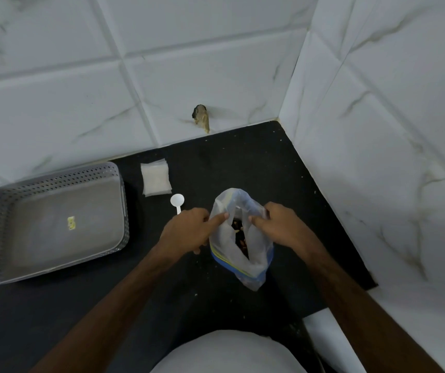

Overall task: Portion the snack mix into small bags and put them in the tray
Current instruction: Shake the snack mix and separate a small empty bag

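Both hands pinch the snack mix bag (240,238) mouth apart: left hand (186,230) at nine o'clock, right hand (283,227) at three. Tray (54,270) at nine on the tabletop (81,319).

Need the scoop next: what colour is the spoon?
White, seen in the head view: the spoon beside the left hand.

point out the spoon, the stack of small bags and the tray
spoon (177,200), head view, on its white bowl
stack of small bags (155,178), head view, middle of the top bag
tray (123,195), head view, on its perforated right wall
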`<state>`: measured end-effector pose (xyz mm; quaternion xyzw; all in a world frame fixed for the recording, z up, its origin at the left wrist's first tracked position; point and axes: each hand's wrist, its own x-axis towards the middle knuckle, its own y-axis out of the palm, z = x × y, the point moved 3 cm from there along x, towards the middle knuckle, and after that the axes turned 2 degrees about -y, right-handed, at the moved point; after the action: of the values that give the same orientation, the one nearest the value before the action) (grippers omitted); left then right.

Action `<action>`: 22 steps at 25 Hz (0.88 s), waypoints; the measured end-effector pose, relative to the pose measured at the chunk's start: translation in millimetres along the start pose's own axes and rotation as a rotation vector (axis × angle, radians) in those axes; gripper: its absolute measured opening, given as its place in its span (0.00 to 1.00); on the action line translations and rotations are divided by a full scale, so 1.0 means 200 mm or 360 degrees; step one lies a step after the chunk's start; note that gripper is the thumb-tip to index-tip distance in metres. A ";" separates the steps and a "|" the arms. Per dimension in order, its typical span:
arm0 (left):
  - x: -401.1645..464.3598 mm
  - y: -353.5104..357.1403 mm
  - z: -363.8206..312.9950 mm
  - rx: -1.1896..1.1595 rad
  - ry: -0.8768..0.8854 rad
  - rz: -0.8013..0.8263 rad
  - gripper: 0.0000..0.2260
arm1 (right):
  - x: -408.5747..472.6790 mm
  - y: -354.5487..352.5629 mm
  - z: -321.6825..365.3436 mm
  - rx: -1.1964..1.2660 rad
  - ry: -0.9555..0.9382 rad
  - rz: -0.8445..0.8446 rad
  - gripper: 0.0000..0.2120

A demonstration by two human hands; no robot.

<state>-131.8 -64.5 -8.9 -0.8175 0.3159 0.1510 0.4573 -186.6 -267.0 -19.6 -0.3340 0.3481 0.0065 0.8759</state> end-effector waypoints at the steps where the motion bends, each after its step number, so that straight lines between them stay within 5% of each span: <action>1: 0.01 0.00 -0.01 -0.0030 -0.0004 0.0049 0.21 | -0.02 0.00 0.00 0.0152 -0.0037 0.0039 0.16; 10: -0.02 0.07 0.02 -0.1814 -0.0096 0.0181 0.11 | -0.14 -0.14 -0.07 0.1025 -0.0198 -0.0067 0.08; 18: 0.01 0.13 -0.12 -0.2522 -0.0520 0.0093 0.13 | 0.00 -0.04 -0.05 0.1990 0.0205 -0.0108 0.12; 22: 0.05 0.17 -0.12 -0.2650 -0.0594 0.0117 0.12 | 0.06 -0.04 -0.04 0.2088 0.0342 -0.0047 0.11</action>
<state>-147.5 -101.5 -22.2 -0.8381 0.0478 0.4809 -0.2532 -181.1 -281.1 -26.6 0.2650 0.3606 -0.2521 0.8580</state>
